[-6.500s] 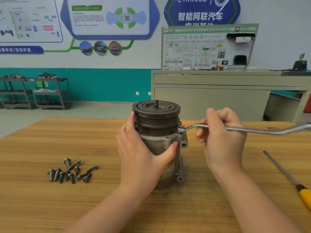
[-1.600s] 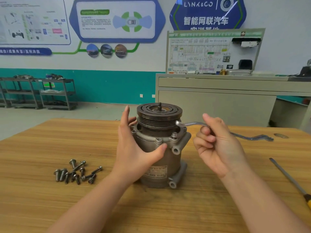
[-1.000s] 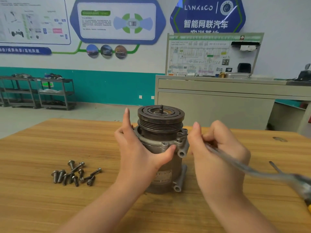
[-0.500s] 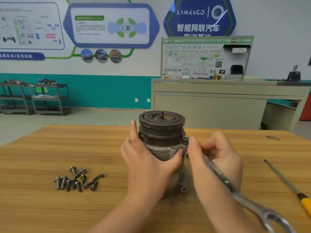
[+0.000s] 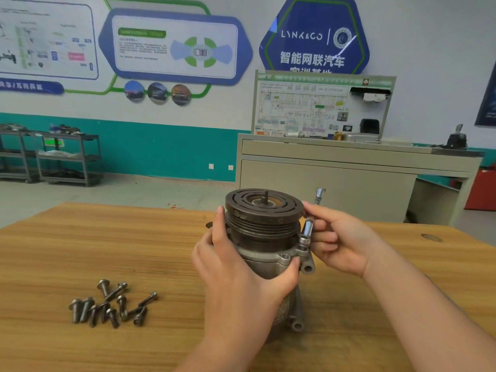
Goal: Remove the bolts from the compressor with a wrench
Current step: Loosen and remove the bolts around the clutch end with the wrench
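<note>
Compressor (image 5: 271, 253) stands upright near the middle of the wooden table (image 5: 107, 245), grooved pulley and short threaded shaft on top. Worn label low on its body, unreadable. Left hand (image 5: 236, 275) grips the housing, fingers curled behind, thumb on the front flange. Wrench (image 5: 307, 232) stands nearly upright, ring end seated on a flange bolt (image 5: 303, 241) at the right; its upper end pokes up past the fingers. Right hand (image 5: 338, 237) curls round the wrench shaft. Loose removed bolts (image 5: 112, 304) piled well to the left. Wall sign (image 5: 314, 36) reads "LYNK&CO" over "智能网联汽车"
</note>
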Demonstrator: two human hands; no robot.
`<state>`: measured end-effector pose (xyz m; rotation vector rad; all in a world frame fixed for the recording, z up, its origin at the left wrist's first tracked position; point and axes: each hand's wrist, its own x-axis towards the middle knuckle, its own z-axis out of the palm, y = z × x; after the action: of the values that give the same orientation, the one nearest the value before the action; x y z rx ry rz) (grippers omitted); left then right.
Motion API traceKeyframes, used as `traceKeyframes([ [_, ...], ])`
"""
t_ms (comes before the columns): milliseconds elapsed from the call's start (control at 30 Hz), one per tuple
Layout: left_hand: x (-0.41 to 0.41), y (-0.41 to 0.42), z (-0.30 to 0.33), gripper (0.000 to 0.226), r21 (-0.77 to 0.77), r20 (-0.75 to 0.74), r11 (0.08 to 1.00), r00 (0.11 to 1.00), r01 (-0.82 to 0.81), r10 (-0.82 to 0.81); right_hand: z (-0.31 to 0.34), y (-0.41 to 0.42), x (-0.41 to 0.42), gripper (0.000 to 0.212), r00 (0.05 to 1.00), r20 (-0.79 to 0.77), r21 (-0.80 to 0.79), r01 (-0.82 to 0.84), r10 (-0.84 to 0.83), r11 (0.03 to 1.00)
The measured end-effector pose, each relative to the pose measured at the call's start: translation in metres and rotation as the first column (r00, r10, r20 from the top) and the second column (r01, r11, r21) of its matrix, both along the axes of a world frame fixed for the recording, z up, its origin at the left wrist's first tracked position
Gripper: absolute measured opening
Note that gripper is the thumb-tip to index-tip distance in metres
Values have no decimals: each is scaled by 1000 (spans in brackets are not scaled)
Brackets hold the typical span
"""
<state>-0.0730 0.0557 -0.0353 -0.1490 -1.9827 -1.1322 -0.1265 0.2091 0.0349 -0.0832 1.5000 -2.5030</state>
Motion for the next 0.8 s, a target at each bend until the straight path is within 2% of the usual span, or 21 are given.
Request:
traceKeyframes([
  [67,0,0,1,123,-4,11,1000,1000,3,-3,2,2,1,17,995,-40,-86,85,-89,993],
  [167,-1,-1,1,124,-7,21,1000,1000,21,-21,2,7,12,22,961,-111,-332,203,-252,921],
  [267,0,-1,1,123,-3,22,999,999,40,-40,-4,8,26,38,872,-272,-337,309,-406,889],
  [333,1,0,1,122,8,14,999,999,52,-52,-9,2,36,47,736,-452,-245,440,-504,864],
  [367,1,0,2,119,9,11,998,998,56,-56,-11,-2,41,49,633,-558,-165,549,-537,820],
  [433,2,0,1,115,5,5,998,998,55,-55,-18,-9,50,45,377,-767,-35,783,-519,622],
  [467,1,0,0,114,5,0,999,999,54,-54,-21,-13,55,41,258,-847,-26,853,-464,521],
  [533,1,0,-1,115,4,-10,999,999,54,-54,-24,-20,63,39,118,-934,-28,917,-337,398],
  [633,0,0,-2,113,4,-16,999,998,54,-54,-23,-23,67,41,59,-964,-39,932,-258,361],
  [800,1,0,-3,112,10,-28,998,998,56,-56,-21,-22,65,39,94,-945,-17,943,-314,333],
])
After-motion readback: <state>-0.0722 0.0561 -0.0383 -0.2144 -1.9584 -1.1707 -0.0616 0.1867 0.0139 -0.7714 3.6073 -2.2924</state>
